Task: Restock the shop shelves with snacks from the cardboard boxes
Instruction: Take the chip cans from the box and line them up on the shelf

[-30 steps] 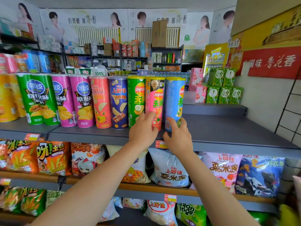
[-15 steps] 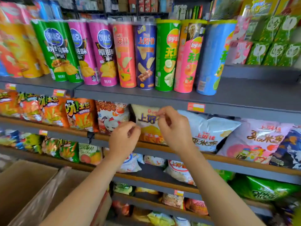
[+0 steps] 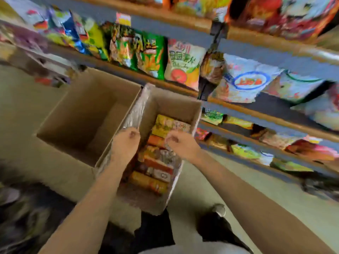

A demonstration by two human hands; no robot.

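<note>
The view is blurred by motion. An open cardboard box (image 3: 174, 104) stands on the floor below me, with packed snack packets (image 3: 156, 167) lying in rows inside. My left hand (image 3: 126, 143) hovers over the box's left wall, where clear plastic film (image 3: 136, 110) covers the edge. Above the packets is my right hand (image 3: 180, 145). Both hands have loosely curled fingers and I see nothing held in them. The shop shelves (image 3: 256, 114) run along the right, with snack bags (image 3: 181, 66) standing on them.
A second open cardboard box (image 3: 88, 99), which looks empty, stands touching the first on its left. My dark shoes (image 3: 214, 222) are on the pale floor below the box. Lower shelves hold more bags (image 3: 245, 151).
My head has tipped down from the tube-crisp shelf to the boxes on the floor. Both hands have dropped from the shelf edge to just above the filled box.
</note>
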